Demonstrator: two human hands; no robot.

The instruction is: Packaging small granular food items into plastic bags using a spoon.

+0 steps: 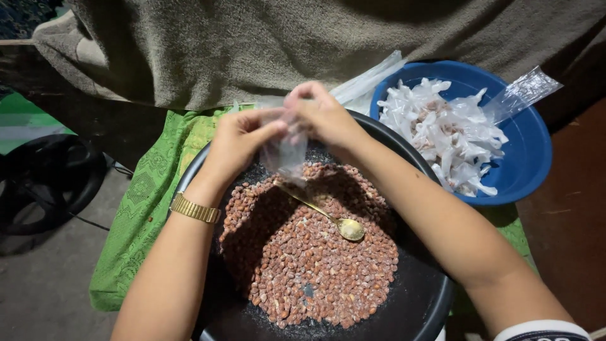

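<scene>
Green patterned cloth (pixel 142 208) covers the work surface, with a grey-brown towel-like fabric (pixel 252 44) draped across the top of the view and bare grey floor to the left. A large black round pan (pixel 416 303) rests on the cloth and holds a mound of reddish-brown roasted peanuts (pixel 315 265) dusted with pale grains. A gold-coloured spoon (pixel 328 216) lies on the peanuts, bowl toward the right, handle pointing up-left toward the hands. Above the far part of the pan, both hands grasp one small clear plastic bag (pixel 287 151). The left hand (pixel 237 142), with a gold watch band (pixel 194 209) at the wrist, pinches the bag's left edge between thumb and fingers. The right hand (pixel 325 117) pinches the upper right edge of the same bag with fingers closed on it. The bag hangs between the two hands, its lower end just above the spoon handle; whether it holds anything cannot be told. To the right, touching the pan's rim, sits a blue bowl (pixel 530 158) containing a heap of small knotted clear packets (pixel 451 136). More clear plastic bags (pixel 369 79) lie behind the hands.
</scene>
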